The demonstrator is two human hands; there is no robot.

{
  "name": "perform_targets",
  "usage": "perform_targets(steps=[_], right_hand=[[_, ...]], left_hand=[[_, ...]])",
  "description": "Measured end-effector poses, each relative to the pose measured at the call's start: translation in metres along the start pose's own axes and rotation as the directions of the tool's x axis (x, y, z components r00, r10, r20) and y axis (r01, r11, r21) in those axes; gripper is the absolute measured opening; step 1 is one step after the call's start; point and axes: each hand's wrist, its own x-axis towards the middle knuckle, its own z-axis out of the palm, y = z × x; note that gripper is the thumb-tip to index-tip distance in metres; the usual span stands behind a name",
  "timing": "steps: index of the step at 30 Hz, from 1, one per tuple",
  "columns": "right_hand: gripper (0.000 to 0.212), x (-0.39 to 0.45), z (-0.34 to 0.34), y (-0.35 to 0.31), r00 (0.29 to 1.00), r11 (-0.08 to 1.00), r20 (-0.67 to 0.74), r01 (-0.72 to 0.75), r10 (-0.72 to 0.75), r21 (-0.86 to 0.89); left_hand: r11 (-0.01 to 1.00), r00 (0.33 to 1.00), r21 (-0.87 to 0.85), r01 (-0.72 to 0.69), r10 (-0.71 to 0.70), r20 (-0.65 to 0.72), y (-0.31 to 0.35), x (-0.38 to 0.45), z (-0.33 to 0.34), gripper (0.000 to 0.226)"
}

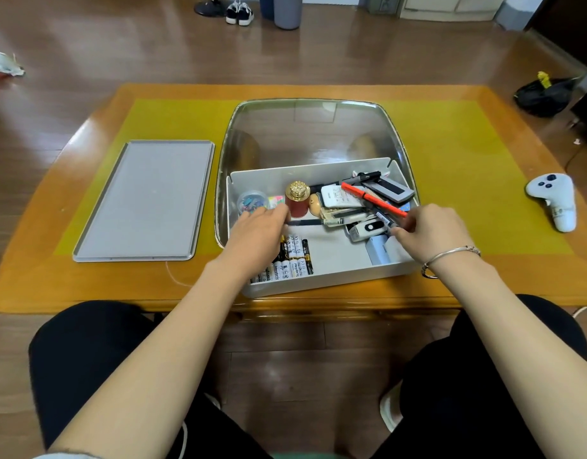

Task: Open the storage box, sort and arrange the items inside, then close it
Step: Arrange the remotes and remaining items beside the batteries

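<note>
Flat grey lid (146, 200) is lying at frame left-centre on the yellow mat (468, 180), a rectangle w/ rounded corners and a raised rim, long axis running near-to-far, tilting slightly right at the far end. Just right of it, the storage box (318, 283) is sitting open at frame centre: white matte plastic tray, long axis left-right, resting on a clear glossy rounded tub (312, 127).

Left hand (257, 231) is lying w/ fingers straight and relaxed over the box's left part, fingertips near a small clear round tub of coloured clips (250, 200); gripping nothing. Just beyond it a dark red cylinder w/ a gold ornate cap (297, 197) is standing upright. Batteries (290, 260) are lying in rows at the near-left floor of the box.

Right half is holding a jumble: a white remote (338, 197), grey flat devices, pens. Right hand (431, 231), w/ a silver bangle (449, 256) on the wrist, is pinching an orange-red pen (371, 198), which is pointing up-left, and a dark pen below it.

White controller (554, 200) is lying at frame right.
</note>
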Motion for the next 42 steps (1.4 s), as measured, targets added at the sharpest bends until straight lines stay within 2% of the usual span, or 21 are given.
perform_targets(steps=[3, 7, 11, 20, 22, 24, 27, 30, 36, 42], right_hand=[[0.022, 0.000, 0.000, 0.000, 1.000, 0.998, 0.014, 0.022, -0.023, 0.059], [0.022, 0.001, 0.001, 0.005, 0.999, 0.991, -0.001, 0.035, -0.035, 0.129], [0.019, 0.005, 0.004, 0.008, 0.999, 0.967, 0.011, 0.043, -0.047, 0.250], [0.010, 0.018, 0.009, -0.011, 0.988, 0.904, -0.034, 0.149, -0.148, 0.401], [0.013, 0.021, 0.014, -0.024, 0.980, 0.890, -0.027, 0.188, -0.195, 0.415], [0.014, 0.023, 0.018, -0.040, 0.966, 0.884, -0.010, 0.239, -0.257, 0.402], [0.011, 0.024, 0.028, -0.066, 0.922, 0.862, 0.020, 0.352, -0.385, 0.364], [0.012, 0.027, 0.039, -0.089, 0.878, 0.854, 0.054, 0.446, -0.476, 0.267], [0.020, 0.040, 0.055, -0.113, 0.840, 0.851, 0.144, 0.504, -0.523, 0.146], [0.021, 0.045, 0.065, -0.111, 0.842, 0.863, 0.189, 0.494, -0.506, 0.110]], left_hand=[[0.996, 1.000, -0.089, -0.019, 0.021, 0.022, 0.019, 0.013, 0.000, 0.011], [0.983, 0.979, -0.084, -0.163, 0.171, 0.107, 0.042, 0.038, 0.005, 0.015], [0.974, 0.967, -0.112, -0.198, 0.213, 0.138, 0.050, 0.050, 0.007, 0.014], [0.992, 0.991, 0.001, -0.124, 0.124, 0.045, 0.020, 0.006, 0.001, 0.023], [0.991, 0.994, 0.078, -0.104, 0.102, 0.034, 0.008, -0.009, -0.004, 0.022], [0.982, 0.993, 0.161, -0.096, 0.084, 0.077, 0.000, -0.021, -0.008, 0.022], [0.978, 0.983, 0.188, -0.087, 0.054, 0.173, -0.006, -0.030, -0.010, 0.025], [0.971, 0.984, 0.218, -0.097, 0.060, 0.169, -0.009, -0.035, -0.009, 0.021], [0.985, 0.997, 0.161, -0.061, 0.051, 0.066, -0.016, -0.040, -0.009, 0.010], [0.980, 0.994, 0.185, -0.072, 0.056, 0.092, -0.018, -0.040, -0.006, 0.010]])
